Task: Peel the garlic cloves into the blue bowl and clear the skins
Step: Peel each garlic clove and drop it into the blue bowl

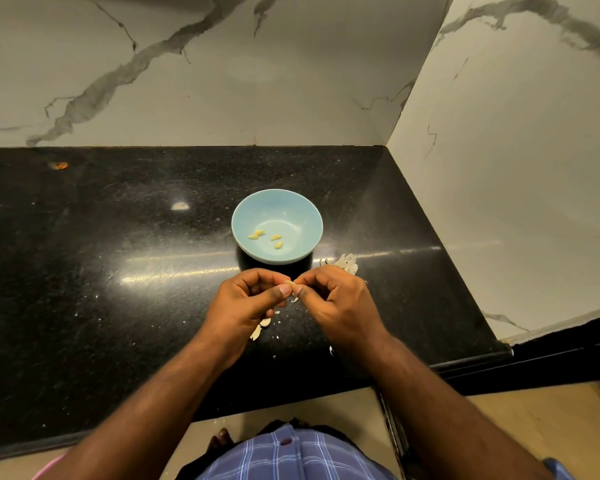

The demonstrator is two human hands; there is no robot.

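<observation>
Nearest, a small pale garlic clove is pinched between the curled fingers of the left hand and the right hand, above the black speckled stone desk. Loose white papery skins are scattered beneath the hands, with more just beyond the right hand. Further off, four peeled yellowish cloves are held in the round light-blue bowl. The slippery clove could be dropped among the skins if the pinch loosens.

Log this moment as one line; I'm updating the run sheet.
stage: peeling | both hands pinch clove | bowl: four peeled cloves | skins on counter
</observation>
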